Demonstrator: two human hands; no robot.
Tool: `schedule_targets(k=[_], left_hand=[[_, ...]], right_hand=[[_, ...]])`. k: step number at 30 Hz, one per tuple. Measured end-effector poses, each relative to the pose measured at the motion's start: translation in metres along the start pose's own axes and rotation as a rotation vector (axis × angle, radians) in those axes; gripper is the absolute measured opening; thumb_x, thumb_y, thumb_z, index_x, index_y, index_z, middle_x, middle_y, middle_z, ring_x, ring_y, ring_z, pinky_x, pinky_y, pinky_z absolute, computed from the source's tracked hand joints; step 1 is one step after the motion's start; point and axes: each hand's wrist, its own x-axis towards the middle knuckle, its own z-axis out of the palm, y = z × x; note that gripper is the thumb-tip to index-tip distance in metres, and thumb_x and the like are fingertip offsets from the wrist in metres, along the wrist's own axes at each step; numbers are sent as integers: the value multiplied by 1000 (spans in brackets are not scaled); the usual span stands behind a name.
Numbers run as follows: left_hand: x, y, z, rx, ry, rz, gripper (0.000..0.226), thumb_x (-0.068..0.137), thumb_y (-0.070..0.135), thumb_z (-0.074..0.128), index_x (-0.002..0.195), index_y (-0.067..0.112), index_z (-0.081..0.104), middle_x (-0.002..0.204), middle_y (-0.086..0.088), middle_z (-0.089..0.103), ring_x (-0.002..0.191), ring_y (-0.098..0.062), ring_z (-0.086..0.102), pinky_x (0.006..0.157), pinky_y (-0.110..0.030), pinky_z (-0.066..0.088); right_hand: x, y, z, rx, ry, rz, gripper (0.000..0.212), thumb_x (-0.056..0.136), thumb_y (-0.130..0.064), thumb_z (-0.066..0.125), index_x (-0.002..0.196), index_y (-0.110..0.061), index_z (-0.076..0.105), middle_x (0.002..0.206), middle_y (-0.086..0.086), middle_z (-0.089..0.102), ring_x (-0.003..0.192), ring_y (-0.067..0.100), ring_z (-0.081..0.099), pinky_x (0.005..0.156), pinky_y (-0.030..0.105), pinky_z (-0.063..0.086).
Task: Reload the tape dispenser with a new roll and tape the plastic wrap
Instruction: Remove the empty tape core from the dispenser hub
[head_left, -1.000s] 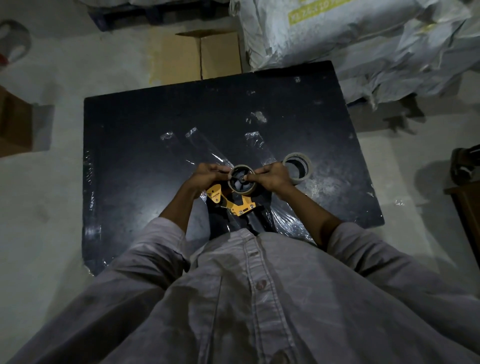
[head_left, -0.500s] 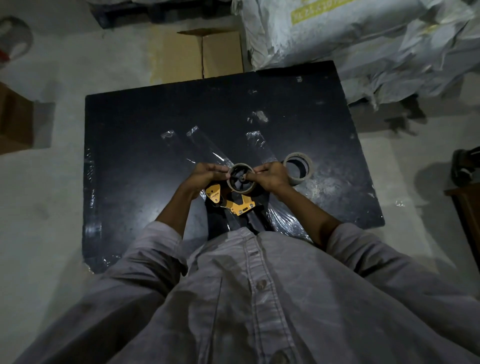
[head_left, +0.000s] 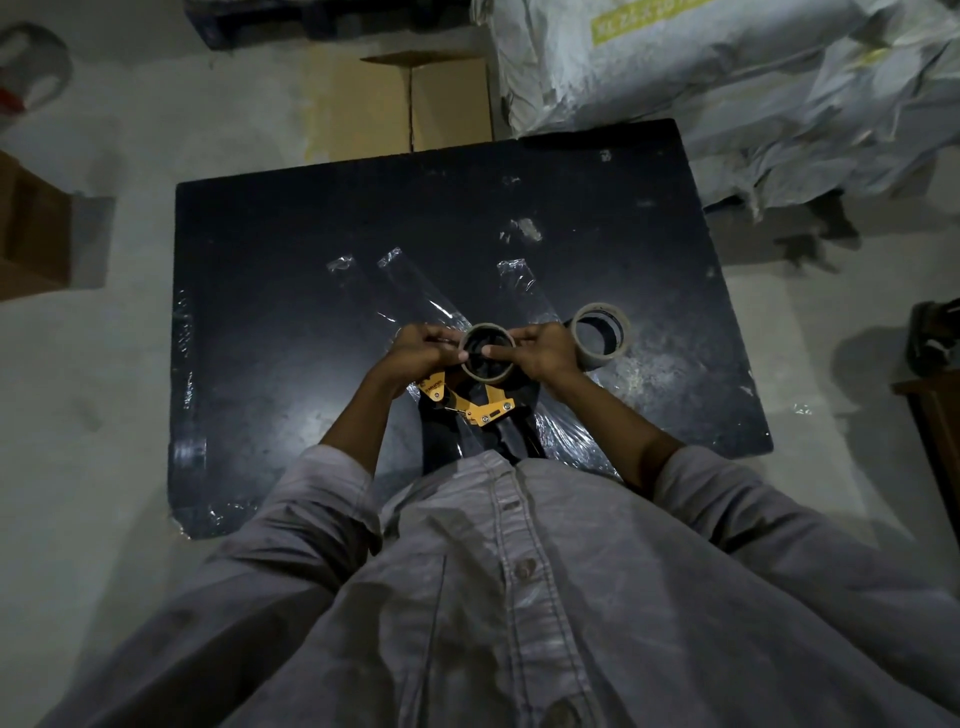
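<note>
Barely moved since the earlier frames: same pose over the black board (head_left: 291, 291), only the thumbs shifted a little deeper into the ring. Held the ring (head_left: 487, 353) between both hands, just above the yellow dispenser (head_left: 470, 402). Left hand (head_left: 415, 353) pinched its left rim, thumb reaching inside; right hand (head_left: 545, 351) pinched the right rim the same way. Both hands closed on the ring, not clenched hard, more a fingertip hold.

Looked thin, like a used core or nearly spent roll; cannot tell for sure in this dim light. Second roll (head_left: 600, 338) lay flat on the board just beside the right hand, not touched. Dispenser rested at the near edge of the board, on crumpled wrap (head_left: 566, 441), with its handle toward the body. Strips of clear film (head_left: 415, 291) lay farther out on the board.

Judged the step as working the ring on or off the hub; which of the two, cannot tell.

For doing it well:
- Keep the ring square to the hub, not tilted, otherwise jams on one side.
- Push or pull evenly with both thumbs, not from one side only.
- Keep fingers away from the cutter teeth at the front of the dispenser.
- Steady the frame, because nothing visible clamped it and it could slide on the slippery wrap.
- With the new roll, check the unwinding direction first, sticky side facing down toward the roller.
</note>
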Motion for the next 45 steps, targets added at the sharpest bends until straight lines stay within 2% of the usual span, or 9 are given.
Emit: schedule_targets(k=[5, 11, 21, 24, 29, 34, 38, 42, 45], left_hand=[[-5, 6, 0, 6, 16, -4, 29, 92, -3, 85, 119, 1, 78, 102, -8, 84, 92, -14, 85, 74, -21, 64], [-7, 5, 0, -5, 30, -35, 31, 90, 1, 88, 120, 4, 79, 100, -5, 86, 93, -16, 84, 73, -22, 64], [-18, 14, -6, 2, 22, 4, 30, 91, 5, 89, 118, 10, 79, 98, -4, 84, 91, -12, 83, 74, -22, 64], [-21, 21, -11, 55, -9, 33, 37, 89, 11, 91, 124, 5, 78, 105, -13, 82, 91, -11, 82, 73, -20, 62], [-29, 24, -17, 42, -8, 62, 37, 92, 15, 89, 127, 7, 78, 107, -6, 84, 98, -11, 82, 78, -19, 62], [-38, 27, -11, -47, 10, 71, 33, 97, 13, 84, 128, 5, 76, 110, -9, 83, 96, -12, 83, 76, -22, 64], [-38, 28, 0, -31, 74, 87, 30, 97, 17, 85, 124, 4, 78, 113, -14, 83, 99, -20, 81, 79, -30, 66], [-33, 34, 10, -26, 121, 190, 24, 108, 12, 71, 128, 1, 77, 122, -10, 80, 102, -8, 78, 77, -16, 61], [-25, 31, 10, -42, 225, 255, 27, 112, 17, 65, 134, 5, 75, 136, -14, 76, 120, -16, 73, 81, -12, 59]], right_hand=[[-2, -8, 0, -46, 21, 3, 49, 68, -40, 106, 106, -16, 89, 89, -4, 82, 84, 14, 81, 85, 42, 70], [-1, -15, 0, -66, 36, 21, 46, 72, -29, 105, 112, -13, 87, 105, 4, 86, 66, -2, 68, 55, 14, 52], [-6, -26, 2, -131, 136, -11, 35, 72, -29, 105, 98, -18, 86, 93, 2, 85, 76, 12, 79, 68, 33, 67], [-11, -22, -3, -105, 101, -56, 28, 78, -31, 102, 94, -19, 83, 88, 2, 83, 71, 10, 78, 54, 23, 59], [-24, -13, -23, 179, -129, -118, 55, 74, -41, 104, 120, -18, 86, 107, -2, 87, 98, 13, 84, 93, 44, 70], [-31, -10, -41, 133, -285, -263, 102, 59, -43, 110, 151, -30, 68, 142, -9, 75, 132, 14, 71, 106, 39, 63], [-28, -9, -40, -113, -179, -474, 103, 53, -56, 110, 146, -34, 70, 140, -15, 75, 132, 9, 69, 111, 45, 60], [-30, -14, -47, -229, -23, -512, 98, 56, -58, 107, 144, -39, 68, 137, -9, 66, 128, 14, 60, 107, 44, 56], [-22, -16, -55, -206, 160, -452, 98, 55, -66, 102, 142, -40, 64, 136, -5, 66, 120, 18, 67, 98, 43, 60]])
